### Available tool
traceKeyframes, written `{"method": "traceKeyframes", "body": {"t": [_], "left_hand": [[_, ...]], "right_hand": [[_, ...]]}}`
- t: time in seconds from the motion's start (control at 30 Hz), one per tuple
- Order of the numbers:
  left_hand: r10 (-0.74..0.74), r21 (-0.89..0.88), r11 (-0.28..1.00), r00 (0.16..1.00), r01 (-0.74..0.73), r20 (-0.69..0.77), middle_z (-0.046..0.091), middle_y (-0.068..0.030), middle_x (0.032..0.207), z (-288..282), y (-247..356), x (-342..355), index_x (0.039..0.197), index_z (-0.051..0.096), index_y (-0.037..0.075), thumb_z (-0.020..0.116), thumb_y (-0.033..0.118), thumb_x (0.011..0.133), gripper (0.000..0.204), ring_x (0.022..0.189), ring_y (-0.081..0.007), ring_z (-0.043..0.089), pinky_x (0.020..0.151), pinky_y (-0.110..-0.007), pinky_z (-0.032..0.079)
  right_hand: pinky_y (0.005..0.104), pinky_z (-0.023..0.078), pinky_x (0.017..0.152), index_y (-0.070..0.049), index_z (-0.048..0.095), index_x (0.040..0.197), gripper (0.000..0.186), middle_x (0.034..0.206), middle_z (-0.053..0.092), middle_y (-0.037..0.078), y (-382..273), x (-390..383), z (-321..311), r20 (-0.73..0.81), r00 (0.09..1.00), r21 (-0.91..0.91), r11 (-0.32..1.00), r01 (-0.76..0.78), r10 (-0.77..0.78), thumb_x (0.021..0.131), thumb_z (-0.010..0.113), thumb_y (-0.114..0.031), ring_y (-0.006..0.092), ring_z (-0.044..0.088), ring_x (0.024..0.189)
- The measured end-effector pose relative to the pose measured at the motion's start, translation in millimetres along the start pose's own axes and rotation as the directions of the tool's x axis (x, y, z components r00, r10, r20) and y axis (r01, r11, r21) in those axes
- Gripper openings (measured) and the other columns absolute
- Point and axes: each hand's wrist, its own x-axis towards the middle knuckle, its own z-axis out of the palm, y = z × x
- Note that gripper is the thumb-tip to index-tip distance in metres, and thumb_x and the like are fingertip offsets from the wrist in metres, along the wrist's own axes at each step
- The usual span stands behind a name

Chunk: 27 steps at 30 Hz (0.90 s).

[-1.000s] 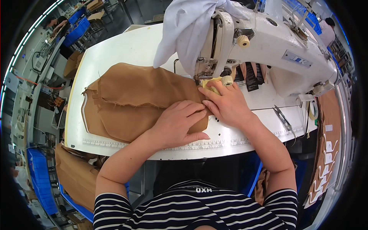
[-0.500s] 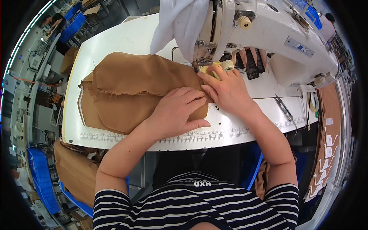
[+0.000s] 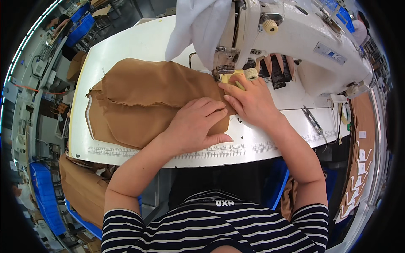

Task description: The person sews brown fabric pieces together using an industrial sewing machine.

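A brown fabric piece (image 3: 143, 80) lies in layers on the sewing machine table, with a frayed raw seam running across it. My left hand (image 3: 196, 122) rests flat on its right part, fingers together and thumb stretched out. My right hand (image 3: 253, 99) is at the fabric's right edge, just beside the presser foot (image 3: 223, 69), index finger and thumb closed on the cloth. A small yellow-green thing (image 3: 239, 85) shows between its fingers; I cannot make out its kind. The needle area is partly hidden by the machine head (image 3: 291, 33).
Thread snips (image 3: 312, 120) lie on the table's right side. A ruler strip (image 3: 249, 148) runs along the front edge. Black labels (image 3: 278, 74) sit behind my right hand. White cloth (image 3: 198, 29) hangs at the machine. Brown fabric (image 3: 82, 185) fills a blue bin at lower left.
My right hand has shifted very slightly, its fingers bending a little nearer the fabric edge. My left hand and the fabric stay almost in place.
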Motion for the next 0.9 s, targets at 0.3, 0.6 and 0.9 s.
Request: {"method": "traceKeyframes", "body": {"t": [0.3, 0.6, 0.9], "left_hand": [[0.015, 0.019, 1.000, 1.000, -0.015, -0.026, 0.059, -0.0112, 0.123, 1, -4, 4, 0.119, 0.063, 0.002, 0.072, 0.049, 0.083, 0.060, 0.116, -0.0330, 0.055, 0.103, -0.046, 0.043], [0.000, 0.000, 1.000, 1.000, 0.000, -0.031, 0.059, -0.0119, 0.123, 2, -4, 5, 0.118, 0.064, 0.001, 0.073, 0.048, 0.083, 0.059, 0.115, -0.0335, 0.055, 0.102, -0.045, 0.043], [-0.036, -0.075, 0.997, 0.999, 0.036, 0.004, 0.060, -0.0122, 0.122, 0, 0, 2, 0.116, 0.066, 0.001, 0.074, 0.048, 0.082, 0.058, 0.113, -0.0325, 0.056, 0.097, -0.043, 0.046]], "right_hand": [[0.0405, 0.044, 0.085, -0.015, 0.072, 0.113, 0.026, 0.095, 0.059, 0.006, 6, 3, 5, -0.067, 0.997, 0.033, 0.999, -0.022, 0.024, 0.090, 0.068, -0.026, 0.0269, 0.055, 0.099], [0.0268, 0.038, 0.057, 0.001, 0.071, 0.087, 0.019, 0.077, 0.061, 0.002, 47, 15, -5, -0.369, 0.817, 0.679, 0.729, -0.088, 0.442, 0.090, 0.075, -0.016, 0.0096, 0.047, 0.066], [0.0229, 0.037, 0.060, 0.002, 0.072, 0.082, 0.019, 0.071, 0.058, -0.001, 39, 19, -9, -0.353, 0.783, 0.688, 0.710, -0.153, 0.511, 0.092, 0.075, -0.015, 0.0067, 0.047, 0.067]]}}
